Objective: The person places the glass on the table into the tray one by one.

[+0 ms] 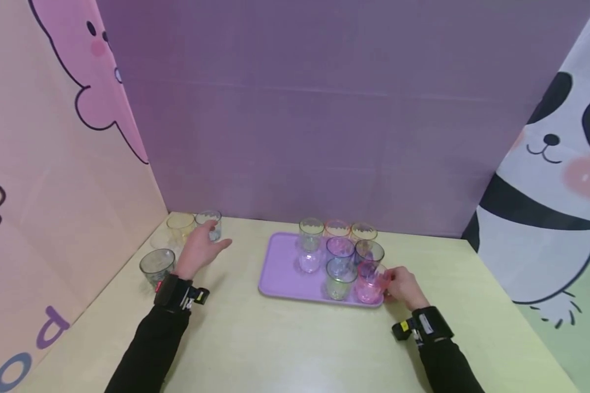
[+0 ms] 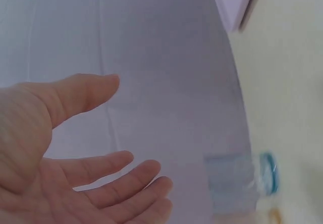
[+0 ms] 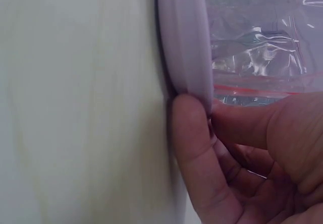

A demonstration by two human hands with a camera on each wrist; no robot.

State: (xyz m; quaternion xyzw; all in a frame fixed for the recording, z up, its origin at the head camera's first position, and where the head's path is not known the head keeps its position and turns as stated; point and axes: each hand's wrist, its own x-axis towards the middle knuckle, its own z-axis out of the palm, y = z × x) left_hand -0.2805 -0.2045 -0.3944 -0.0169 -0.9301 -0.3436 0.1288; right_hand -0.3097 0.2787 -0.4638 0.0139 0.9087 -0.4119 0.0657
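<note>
My left hand (image 1: 200, 252) is held over the back left of the table, thumb apart from the fingers, beside a clear glass (image 1: 214, 232). In the left wrist view that hand (image 2: 75, 153) holds nothing, and a blue-rimmed glass (image 2: 234, 176) stands apart from it. On the right, my right hand (image 1: 405, 286) is at the front right corner of the purple tray (image 1: 287, 278), close to a pink glass (image 1: 369, 292). The right wrist view has the thumb and a finger of this hand (image 3: 242, 158) pinching the rim of the tray (image 3: 189, 42); the other fingers are partly hidden.
Several glasses, among them a green-tinted one (image 1: 338, 286) and a purple one (image 1: 340, 248), crowd the tray's right part. A yellow glass (image 1: 179, 226) and a dark grey glass (image 1: 157, 265) stand at the table's left. A purple wall (image 1: 285, 136) rises behind.
</note>
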